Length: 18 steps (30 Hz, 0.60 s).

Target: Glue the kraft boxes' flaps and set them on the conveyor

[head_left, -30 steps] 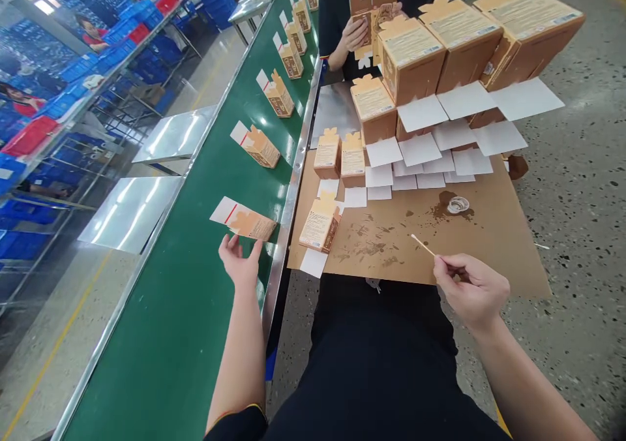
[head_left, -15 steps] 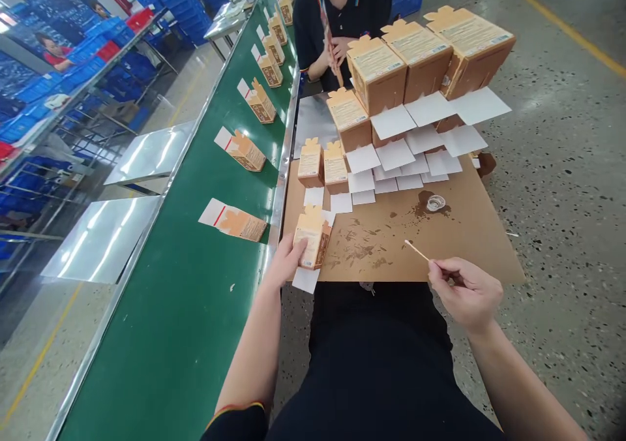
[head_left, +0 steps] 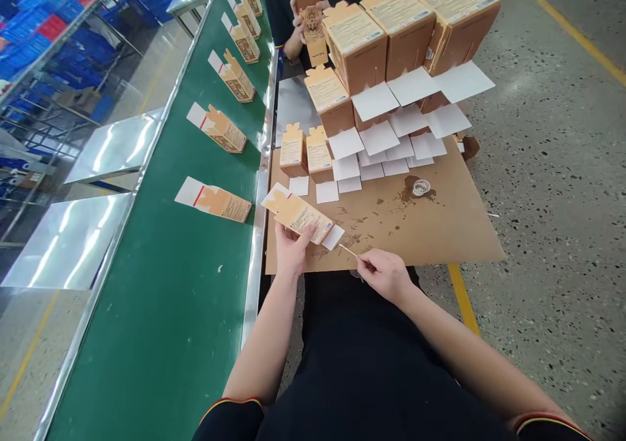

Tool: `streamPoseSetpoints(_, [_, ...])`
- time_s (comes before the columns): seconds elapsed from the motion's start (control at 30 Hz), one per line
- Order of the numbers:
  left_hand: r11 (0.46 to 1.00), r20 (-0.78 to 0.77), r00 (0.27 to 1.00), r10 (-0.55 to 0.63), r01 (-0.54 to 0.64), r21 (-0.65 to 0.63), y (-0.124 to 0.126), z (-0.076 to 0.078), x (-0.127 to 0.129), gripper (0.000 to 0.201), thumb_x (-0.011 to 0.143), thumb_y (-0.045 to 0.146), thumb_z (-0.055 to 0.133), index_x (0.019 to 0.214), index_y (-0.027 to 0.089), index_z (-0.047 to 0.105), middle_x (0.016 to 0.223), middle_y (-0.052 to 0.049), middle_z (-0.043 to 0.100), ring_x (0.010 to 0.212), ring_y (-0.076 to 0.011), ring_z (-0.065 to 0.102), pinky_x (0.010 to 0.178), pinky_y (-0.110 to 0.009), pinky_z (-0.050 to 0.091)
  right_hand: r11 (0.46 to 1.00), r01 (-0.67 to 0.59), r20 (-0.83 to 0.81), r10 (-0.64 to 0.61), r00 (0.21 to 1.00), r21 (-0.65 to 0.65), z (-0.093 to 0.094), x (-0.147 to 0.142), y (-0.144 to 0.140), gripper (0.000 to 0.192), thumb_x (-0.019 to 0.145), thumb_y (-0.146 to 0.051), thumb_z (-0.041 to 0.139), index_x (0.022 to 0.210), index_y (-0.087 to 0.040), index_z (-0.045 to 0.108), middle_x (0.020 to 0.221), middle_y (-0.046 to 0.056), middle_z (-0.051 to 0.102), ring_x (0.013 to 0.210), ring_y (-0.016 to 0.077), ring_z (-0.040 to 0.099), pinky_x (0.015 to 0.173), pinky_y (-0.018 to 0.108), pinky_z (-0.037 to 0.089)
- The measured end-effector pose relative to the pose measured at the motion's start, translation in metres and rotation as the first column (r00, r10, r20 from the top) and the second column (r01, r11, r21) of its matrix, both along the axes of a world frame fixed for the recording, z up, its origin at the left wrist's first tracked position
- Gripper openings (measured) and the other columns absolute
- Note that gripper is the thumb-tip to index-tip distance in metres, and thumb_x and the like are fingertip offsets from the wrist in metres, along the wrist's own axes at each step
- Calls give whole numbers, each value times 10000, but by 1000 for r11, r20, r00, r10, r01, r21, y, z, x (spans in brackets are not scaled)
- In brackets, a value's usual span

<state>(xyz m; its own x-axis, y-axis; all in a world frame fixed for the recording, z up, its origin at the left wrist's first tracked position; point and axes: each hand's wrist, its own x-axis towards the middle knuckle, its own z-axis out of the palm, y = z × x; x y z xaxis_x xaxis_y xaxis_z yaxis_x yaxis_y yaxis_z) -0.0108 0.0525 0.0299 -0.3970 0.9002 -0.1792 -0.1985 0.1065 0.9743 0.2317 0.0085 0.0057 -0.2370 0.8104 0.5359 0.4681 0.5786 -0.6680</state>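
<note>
Left hand [head_left: 292, 248] has its grip closed on a small carton [head_left: 299, 214], held tilted above the near-left corner of the cardboard sheet [head_left: 440, 232] on the counter. Right hand [head_left: 384, 273] pinches a thin stick [head_left: 348, 251], tip at the carton's white flap [head_left: 333, 237], at 4 o'clock of the carton.

Step in hand, as judged: dabbing glue on the flap. Small glue dish [head_left: 420, 186] sits at 1 o'clock of the right hand. Next move likely needs the flap pressed shut, carton held steady.
</note>
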Motion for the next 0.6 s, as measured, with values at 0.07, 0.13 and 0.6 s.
streamPoseSetpoints(0.07, [1000, -9, 1000, -1, 1, 10, -2, 0, 2, 904, 576, 519, 1128, 1293, 277, 634, 1340, -121, 777, 1332, -331, 750, 1181, -520, 586, 1000, -24, 54, 24, 998, -3, -9, -6, 0, 346, 1064, -104, 592, 746, -240, 564, 642, -34, 562, 570, 122, 496, 581, 272, 421])
streamPoseSetpoints(0.13, [1000, -18, 1000, -6, 7, 22, -4, 1, 3, 896, 587, 510, 1127, 1296, 277, 631, 1328, -116, 779, 1295, -320, 767, 1163, -509, 596, 999, -53, 102, 54, 993, -13, -16, -9, 1, 363, 1070, -117, 573, 732, -242, 525, 644, -32, 541, 575, 127, 473, 575, 281, 399])
streamPoseSetpoints(0.6, [999, -226, 974, 0, 8, 33, -17, 1, 16, 886, 630, 511, 1084, 1287, 280, 536, 1362, -126, 723, 1310, -323, 743, 1128, -481, 611, 993, 59, 41, -55, 998, -99, -7, 14, 20, 290, 1056, -160, 595, 779, -241, 619, 682, -5, 629, 600, 141, 575, 604, 263, 470])
